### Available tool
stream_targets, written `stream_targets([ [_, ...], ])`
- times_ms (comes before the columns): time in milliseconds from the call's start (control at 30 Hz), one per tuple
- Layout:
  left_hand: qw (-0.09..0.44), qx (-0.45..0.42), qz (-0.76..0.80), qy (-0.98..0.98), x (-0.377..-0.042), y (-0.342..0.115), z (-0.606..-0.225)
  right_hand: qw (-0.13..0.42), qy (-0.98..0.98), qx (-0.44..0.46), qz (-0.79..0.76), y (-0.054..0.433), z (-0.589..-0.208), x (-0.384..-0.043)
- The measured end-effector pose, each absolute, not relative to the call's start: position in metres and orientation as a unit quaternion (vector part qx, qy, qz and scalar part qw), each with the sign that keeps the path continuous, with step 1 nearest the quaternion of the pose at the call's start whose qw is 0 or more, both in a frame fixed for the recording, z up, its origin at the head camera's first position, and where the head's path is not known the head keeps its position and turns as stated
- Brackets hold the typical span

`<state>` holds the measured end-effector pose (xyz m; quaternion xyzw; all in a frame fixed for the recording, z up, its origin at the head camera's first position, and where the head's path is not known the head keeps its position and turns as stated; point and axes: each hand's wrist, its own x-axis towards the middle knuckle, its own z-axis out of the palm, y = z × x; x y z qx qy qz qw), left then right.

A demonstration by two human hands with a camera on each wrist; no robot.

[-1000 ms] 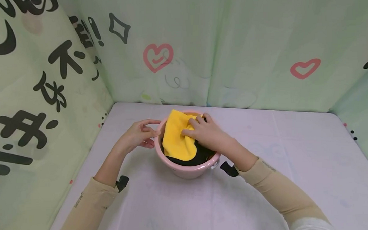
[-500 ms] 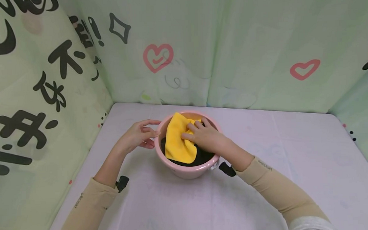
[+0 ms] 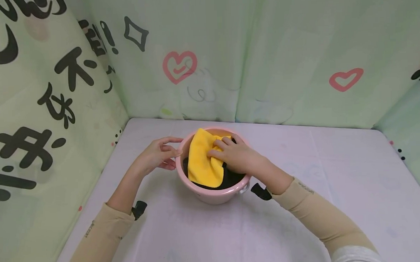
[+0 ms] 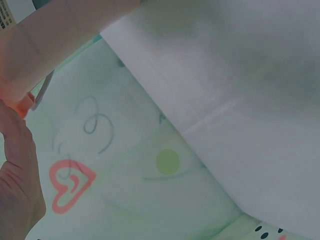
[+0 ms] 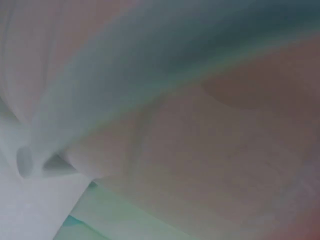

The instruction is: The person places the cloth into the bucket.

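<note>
A round pink bucket (image 3: 215, 196) stands on the table toward its back edge. Inside it lies a yellow and black cloth (image 3: 204, 162), its yellow side folded over on top. My left hand (image 3: 156, 154) holds the bucket's left rim, thumb tip on the rim and other fingers at the outer wall. Reaching in from the right, my right hand (image 3: 236, 155) grips the yellow fabric with curled fingers; some fingertips are hidden in the folds. In the left wrist view the left hand (image 4: 20, 175) shows beside the bucket wall (image 4: 50, 45). The right wrist view is filled by the blurred bucket side (image 5: 210, 160).
A pale lilac cover spreads over the table (image 3: 296, 220). Printed green curtains (image 3: 280, 59) enclose the back and both sides. A white handle fitting (image 3: 245, 188) sits on the bucket's right side; its pale handle band (image 5: 150, 65) crosses the right wrist view.
The cloth's raised yellow fold has sunk lower into the bucket under my right hand, uncovering more of the back rim. My left hand stays at the rim.
</note>
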<state>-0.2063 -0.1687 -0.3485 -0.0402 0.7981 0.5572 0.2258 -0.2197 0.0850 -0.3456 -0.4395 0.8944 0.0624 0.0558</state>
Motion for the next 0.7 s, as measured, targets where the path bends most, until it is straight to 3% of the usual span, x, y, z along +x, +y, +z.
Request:
stream_targets([
  [367, 0.231, 0.006, 0.473, 0.850, -0.211, -0.172, -0.338, 0.089, 0.899, -0.429, 0.023, 0.112, -0.308, -0.216],
  [533, 0.244, 0.057, 0.412, 0.876, -0.219, -0.178, -0.324, 0.077, 0.920, -0.384, 0.000, 0.144, -0.279, -0.225],
  [700, 0.155, 0.093, 0.338, 0.923, -0.233, -0.186, -0.302, 0.037, 0.950, -0.308, -0.024, 0.189, -0.250, -0.242],
])
